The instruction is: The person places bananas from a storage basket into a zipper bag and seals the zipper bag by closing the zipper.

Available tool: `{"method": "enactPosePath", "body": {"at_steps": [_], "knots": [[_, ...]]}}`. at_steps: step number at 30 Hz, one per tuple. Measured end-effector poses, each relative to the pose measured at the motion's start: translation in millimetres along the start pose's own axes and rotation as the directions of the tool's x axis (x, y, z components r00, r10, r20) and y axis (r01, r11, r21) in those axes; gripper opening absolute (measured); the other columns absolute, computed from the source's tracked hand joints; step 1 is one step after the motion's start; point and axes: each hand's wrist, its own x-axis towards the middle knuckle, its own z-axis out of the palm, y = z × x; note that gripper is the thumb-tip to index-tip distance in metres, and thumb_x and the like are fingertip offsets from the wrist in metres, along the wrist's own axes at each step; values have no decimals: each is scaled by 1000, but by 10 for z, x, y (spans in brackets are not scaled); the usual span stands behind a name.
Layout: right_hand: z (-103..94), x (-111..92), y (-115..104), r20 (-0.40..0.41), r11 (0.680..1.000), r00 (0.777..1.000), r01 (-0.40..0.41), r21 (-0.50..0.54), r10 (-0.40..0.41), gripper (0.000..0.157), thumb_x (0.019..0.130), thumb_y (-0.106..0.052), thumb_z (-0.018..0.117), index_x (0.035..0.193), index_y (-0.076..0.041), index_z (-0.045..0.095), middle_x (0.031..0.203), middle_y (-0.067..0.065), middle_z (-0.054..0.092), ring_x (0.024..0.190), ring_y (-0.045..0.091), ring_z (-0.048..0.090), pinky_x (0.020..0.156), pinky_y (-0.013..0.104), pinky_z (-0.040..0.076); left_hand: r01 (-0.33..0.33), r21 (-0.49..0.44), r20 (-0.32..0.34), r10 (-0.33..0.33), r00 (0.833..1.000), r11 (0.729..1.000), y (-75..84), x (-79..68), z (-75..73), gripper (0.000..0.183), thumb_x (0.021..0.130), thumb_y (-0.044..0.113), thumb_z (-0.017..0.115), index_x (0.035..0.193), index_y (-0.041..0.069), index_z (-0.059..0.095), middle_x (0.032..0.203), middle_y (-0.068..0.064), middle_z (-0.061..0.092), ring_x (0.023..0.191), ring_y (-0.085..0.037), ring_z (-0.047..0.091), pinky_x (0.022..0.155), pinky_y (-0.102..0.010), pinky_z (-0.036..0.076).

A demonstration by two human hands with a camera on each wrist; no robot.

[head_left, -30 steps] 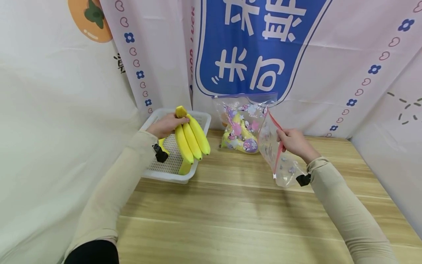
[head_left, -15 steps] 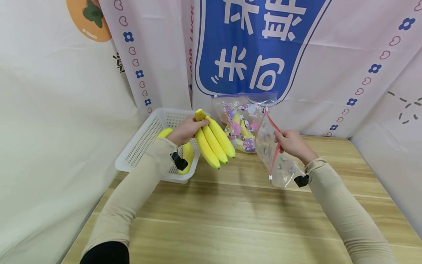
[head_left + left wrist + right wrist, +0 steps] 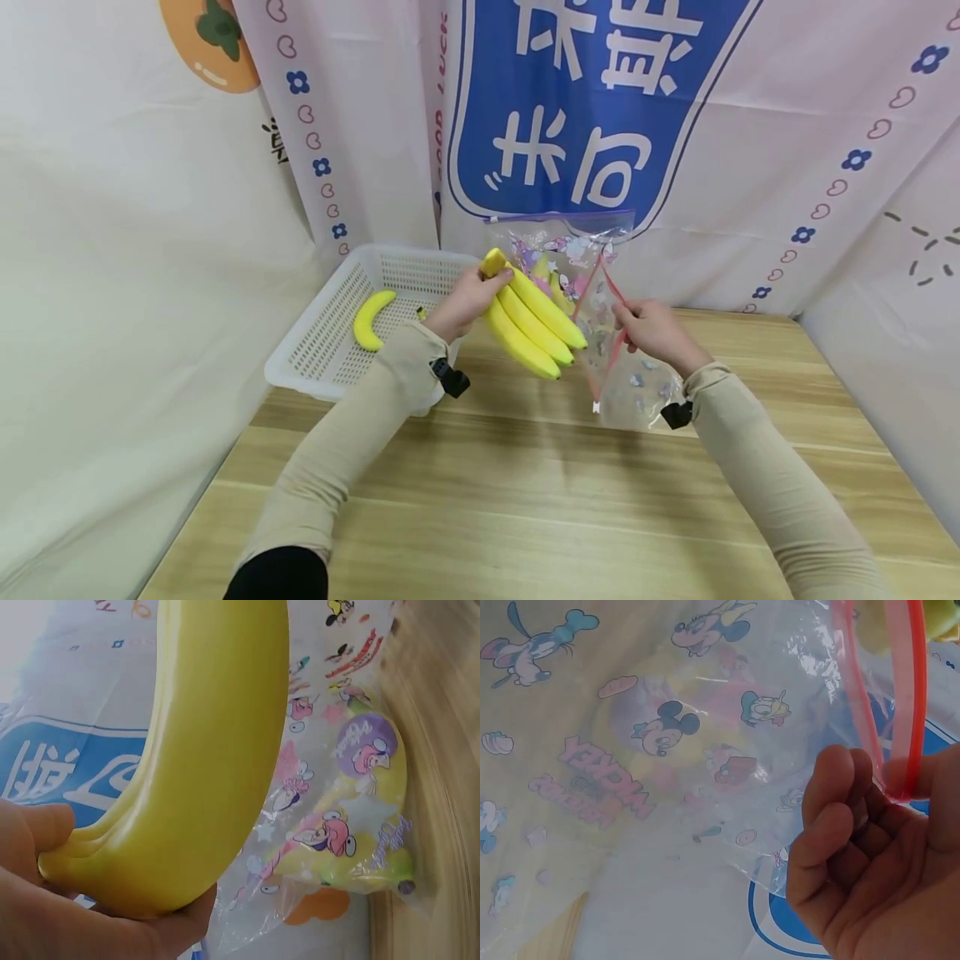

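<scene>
My left hand [image 3: 472, 302] grips a bunch of yellow bananas [image 3: 534, 321] by its stem end, with the tips pointing right. In the left wrist view the bunch [image 3: 210, 750] fills the middle, thumb and fingers around its stem. My right hand [image 3: 654, 332] pinches the red zip edge of a clear zip bag [image 3: 637, 387] printed with cartoon figures. The bag's mouth gapes toward the bananas, whose tips are right at the opening. In the right wrist view, thumb and fingers hold the red zip strip [image 3: 907, 697].
A white perforated basket [image 3: 300, 358] stands at left with a single banana [image 3: 371, 321] inside; another yellow tip [image 3: 422, 313] shows beside my left wrist. Behind the bunch, a purple-zip bag [image 3: 558, 233] holding yellow fruit leans against the printed cloth [image 3: 675, 167]. Wooden table [image 3: 562, 517] lies beneath.
My left hand has carried the banana bunch rightward from over the basket to the bag's mouth. The red-zip bag has opened wider and shifted slightly left with my right hand.
</scene>
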Motion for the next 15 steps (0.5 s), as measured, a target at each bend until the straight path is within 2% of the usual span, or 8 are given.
{"method": "enactPosePath", "body": {"at_steps": [8,13,15], "knots": [[66,29,-10,-11,1000,1000,7,6,-7,47,100,-36,38,83,0,62,60,5,57,57,25,60,56,33,43,-10,20,-68,11,998,1000,50,30,176,49,98,31,52,141,10,41,131,-11,51,110,-21,56,95,-31,46],[90,48,-27,-10,1000,1000,2,-5,-2,44,101,-33,39,78,-2,62,59,6,56,58,29,59,53,33,39,-21,91,-145,34,989,996,47,59,285,50,98,32,52,144,19,40,135,-8,50,111,-19,56,97,-32,45],[102,58,-32,-10,1000,1000,2,-15,-2,43,101,-32,40,76,-4,61,59,6,56,58,29,58,53,33,38,-29,110,-177,48,983,994,41,62,326,48,98,32,52,143,19,42,135,-8,51,112,-19,55,98,-33,44]]}}
